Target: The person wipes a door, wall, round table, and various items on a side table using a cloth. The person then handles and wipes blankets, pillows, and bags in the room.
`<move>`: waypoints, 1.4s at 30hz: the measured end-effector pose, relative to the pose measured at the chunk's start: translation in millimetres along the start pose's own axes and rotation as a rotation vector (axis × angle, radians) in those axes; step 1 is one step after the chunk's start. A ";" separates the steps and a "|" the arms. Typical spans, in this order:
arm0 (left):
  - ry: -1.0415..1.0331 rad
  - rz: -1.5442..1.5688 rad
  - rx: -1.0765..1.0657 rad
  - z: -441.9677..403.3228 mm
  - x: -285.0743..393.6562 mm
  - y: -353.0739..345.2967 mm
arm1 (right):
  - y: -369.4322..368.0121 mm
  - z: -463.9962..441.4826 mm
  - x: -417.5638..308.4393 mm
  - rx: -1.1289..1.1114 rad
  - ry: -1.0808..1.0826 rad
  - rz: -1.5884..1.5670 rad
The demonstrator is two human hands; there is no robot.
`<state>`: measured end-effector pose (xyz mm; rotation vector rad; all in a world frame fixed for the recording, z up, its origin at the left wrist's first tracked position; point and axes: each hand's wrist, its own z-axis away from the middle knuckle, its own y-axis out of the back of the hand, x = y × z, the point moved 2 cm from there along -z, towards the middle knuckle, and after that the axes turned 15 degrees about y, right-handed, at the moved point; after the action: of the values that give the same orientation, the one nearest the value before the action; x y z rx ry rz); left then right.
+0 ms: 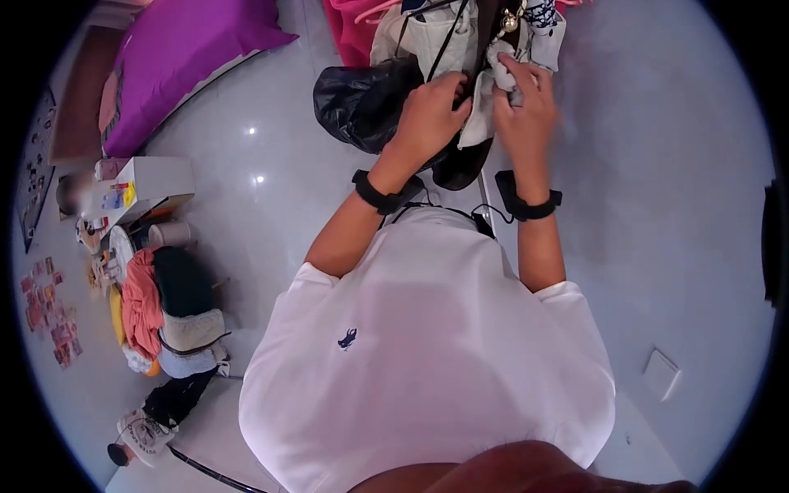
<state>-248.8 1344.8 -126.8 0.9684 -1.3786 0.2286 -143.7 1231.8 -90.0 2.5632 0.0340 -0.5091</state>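
Both hands are in the upper middle of the head view, in front of a cluster of hanging bags and cloth. My left hand has its fingers curled beside a black shiny bag. What those fingertips grip is hidden against dark material. Bunched white fabric is held in my right hand, its fingers closed over the cloth. Between the hands hangs a pale cloth flap. Behind are a cream canvas bag with a thin black strap and a round gold-coloured ornament.
A wall-side switch plate shows at lower right. On the left are a purple-covered bed, a white cabinet and a chair heaped with clothes. A person in a printed shirt appears at lower left.
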 end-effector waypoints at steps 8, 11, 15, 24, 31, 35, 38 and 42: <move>-0.044 -0.193 0.293 -1.3 -0.2 -13.3 | -5.5 60.0 36.0 -0.109 -0.093 -0.070; -0.036 -0.303 0.304 -1.9 -0.5 -14.9 | 10.4 43.2 35.1 -0.131 -0.021 -0.074; -0.080 -0.358 0.329 4.9 -3.7 -23.1 | 22.1 1.0 3.6 -0.053 0.028 -0.050; -0.021 -0.232 0.238 14.2 -4.4 -19.9 | -4.4 63.8 24.0 -0.556 -0.108 0.098; -0.035 -0.179 0.200 18.1 -7.1 -16.6 | 24.5 27.5 13.6 -0.243 0.008 -0.069; -0.001 -0.083 0.141 19.2 -8.4 -11.6 | 15.8 11.7 2.9 -0.161 0.085 0.032; 0.054 -0.011 0.078 21.8 -11.7 -8.2 | -9.1 41.0 16.9 -0.240 0.082 0.114; 0.084 0.075 -0.020 20.2 -20.1 -2.7 | -1.9 57.5 16.7 -0.389 -0.060 0.029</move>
<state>-266.4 1337.1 -148.0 0.8819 -1.3393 0.3083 -148.5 1203.5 -142.6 2.1647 0.0675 -0.5123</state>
